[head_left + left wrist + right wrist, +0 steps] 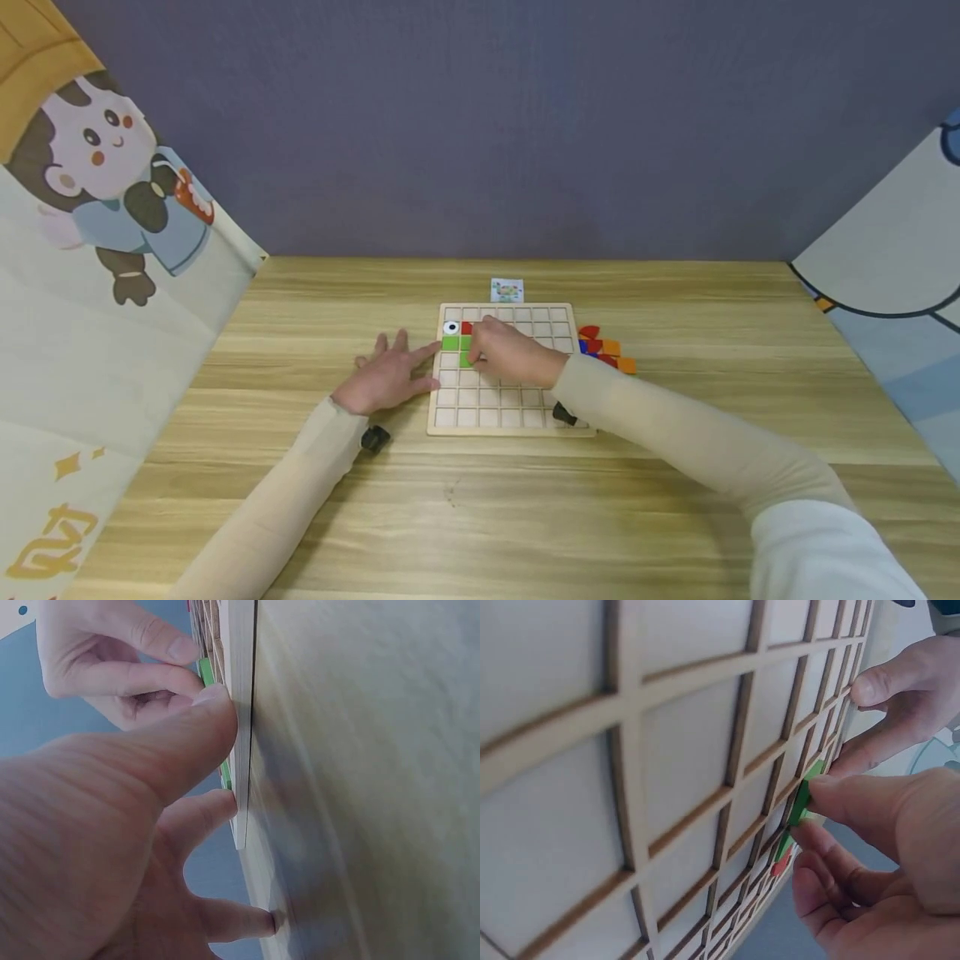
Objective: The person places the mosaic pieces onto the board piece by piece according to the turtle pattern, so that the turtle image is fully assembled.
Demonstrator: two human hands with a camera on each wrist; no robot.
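Note:
A wooden grid board [467,417] lies flat on the table in the head view. My right hand [513,352] is over its upper left part and pinches a green tile [801,796] between thumb and finger, tilted at a cell in the right wrist view. In the board's left columns sit a white eye tile [451,327], a red tile [467,328] partly hidden by the hand, and a green square [450,342]. My left hand [386,377] has its fingers spread, thumb and index finger touching the board's left edge.
Several loose red, orange and blue tiles [611,347] lie at the board's right side, partly behind the right forearm. A small picture card [507,290] is just beyond the far edge. Behind the wooden table [360,292] rises a dark wall [525,133].

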